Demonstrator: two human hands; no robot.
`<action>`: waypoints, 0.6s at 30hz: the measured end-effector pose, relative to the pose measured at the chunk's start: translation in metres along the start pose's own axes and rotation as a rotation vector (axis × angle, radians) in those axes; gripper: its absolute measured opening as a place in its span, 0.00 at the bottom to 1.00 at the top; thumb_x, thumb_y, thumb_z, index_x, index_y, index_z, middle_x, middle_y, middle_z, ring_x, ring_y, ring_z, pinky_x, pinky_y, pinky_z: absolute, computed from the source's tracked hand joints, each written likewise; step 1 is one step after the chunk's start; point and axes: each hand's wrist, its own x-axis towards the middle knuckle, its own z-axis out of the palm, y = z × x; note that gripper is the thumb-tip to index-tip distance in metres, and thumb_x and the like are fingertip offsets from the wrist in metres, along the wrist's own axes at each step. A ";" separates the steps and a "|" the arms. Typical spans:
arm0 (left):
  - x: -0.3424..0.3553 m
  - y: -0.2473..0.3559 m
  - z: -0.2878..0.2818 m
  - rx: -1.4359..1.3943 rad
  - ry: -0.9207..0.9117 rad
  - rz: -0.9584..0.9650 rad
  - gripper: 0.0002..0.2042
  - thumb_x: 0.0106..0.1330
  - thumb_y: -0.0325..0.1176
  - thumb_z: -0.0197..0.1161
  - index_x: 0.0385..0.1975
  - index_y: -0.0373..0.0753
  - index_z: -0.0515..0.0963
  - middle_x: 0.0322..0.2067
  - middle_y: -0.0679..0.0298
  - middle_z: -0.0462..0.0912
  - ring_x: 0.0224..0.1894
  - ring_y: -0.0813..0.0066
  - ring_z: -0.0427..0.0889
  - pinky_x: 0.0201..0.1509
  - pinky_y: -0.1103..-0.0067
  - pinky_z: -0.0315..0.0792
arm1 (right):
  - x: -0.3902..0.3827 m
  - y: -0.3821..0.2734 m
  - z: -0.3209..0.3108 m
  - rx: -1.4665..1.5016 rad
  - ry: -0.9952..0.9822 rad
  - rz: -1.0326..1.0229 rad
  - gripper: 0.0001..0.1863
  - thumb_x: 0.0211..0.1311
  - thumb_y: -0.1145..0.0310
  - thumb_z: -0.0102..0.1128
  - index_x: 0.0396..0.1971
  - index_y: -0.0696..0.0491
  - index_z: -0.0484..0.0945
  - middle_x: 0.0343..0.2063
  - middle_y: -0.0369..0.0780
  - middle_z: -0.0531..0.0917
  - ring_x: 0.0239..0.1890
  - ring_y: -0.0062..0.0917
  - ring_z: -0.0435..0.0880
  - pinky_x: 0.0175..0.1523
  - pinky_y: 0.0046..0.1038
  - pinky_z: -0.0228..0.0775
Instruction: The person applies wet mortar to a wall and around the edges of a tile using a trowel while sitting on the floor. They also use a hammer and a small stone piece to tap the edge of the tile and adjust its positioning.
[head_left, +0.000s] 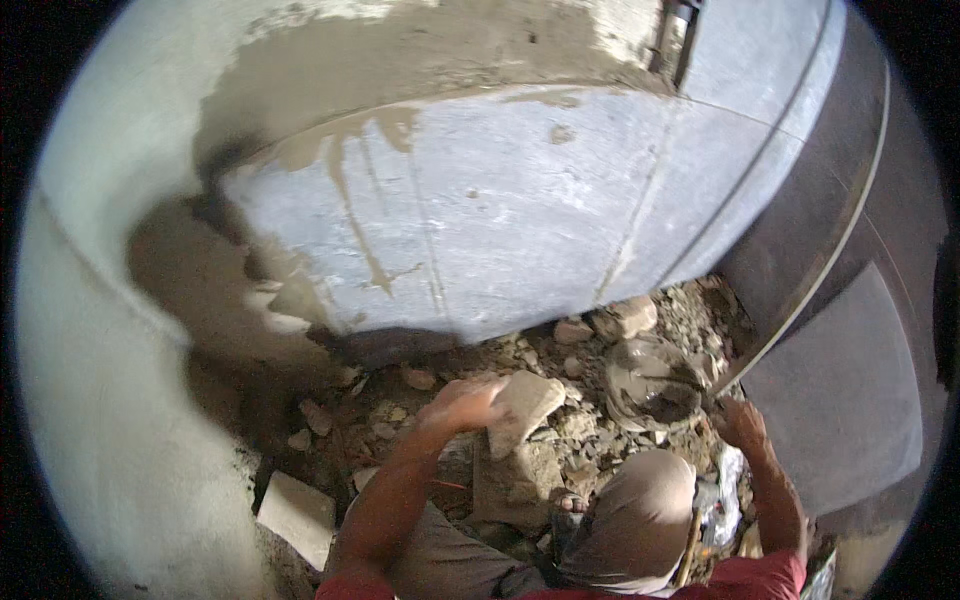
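Note:
My left hand (463, 405) grips the edge of a flat, pale broken stone (528, 408), held above the rubble in front of me. To the right, my right hand (742, 426) is closed beside a round pan (621, 400) that holds wet grey mortar. What lies in its fingers, if anything, is too small and dark to make out. A larger squarish block (518, 486) sits below the held stone, close to my foot.
Ahead stands a smooth grey slab (520, 200) streaked with mortar, under a wet-plastered wall (400, 60). Broken stones and rubble (575, 455) cover the ground. A pale block (297, 520) leans at the lower left. Dark panels (840, 400) stand on the right, near crumpled plastic (727, 500).

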 end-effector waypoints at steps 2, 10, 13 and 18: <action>-0.005 -0.013 0.006 0.017 0.019 -0.001 0.33 0.64 0.49 0.54 0.66 0.36 0.61 0.66 0.49 0.62 0.68 0.57 0.62 0.70 0.68 0.58 | -0.005 -0.012 0.009 0.127 0.091 -0.088 0.21 0.56 0.59 0.60 0.46 0.56 0.78 0.42 0.53 0.82 0.46 0.49 0.80 0.50 0.45 0.72; -0.007 -0.006 -0.002 -0.014 0.007 0.022 0.31 0.64 0.48 0.55 0.65 0.38 0.62 0.60 0.49 0.69 0.62 0.53 0.69 0.64 0.65 0.65 | -0.027 0.013 0.082 0.449 0.118 0.123 0.22 0.60 0.60 0.57 0.47 0.62 0.76 0.41 0.55 0.82 0.45 0.44 0.81 0.50 0.39 0.71; -0.008 -0.009 0.000 -0.007 0.044 0.025 0.30 0.65 0.48 0.56 0.62 0.37 0.65 0.55 0.48 0.74 0.58 0.52 0.74 0.60 0.64 0.68 | -0.033 0.025 0.107 0.693 0.242 -0.103 0.21 0.63 0.60 0.55 0.48 0.61 0.74 0.38 0.50 0.81 0.37 0.39 0.79 0.44 0.40 0.70; -0.008 -0.002 -0.010 -0.094 -0.078 -0.021 0.33 0.64 0.50 0.57 0.66 0.39 0.62 0.63 0.50 0.67 0.64 0.52 0.67 0.66 0.65 0.63 | -0.010 0.035 0.123 1.096 0.185 0.022 0.26 0.64 0.60 0.58 0.55 0.61 0.68 0.41 0.43 0.77 0.39 0.27 0.75 0.44 0.30 0.69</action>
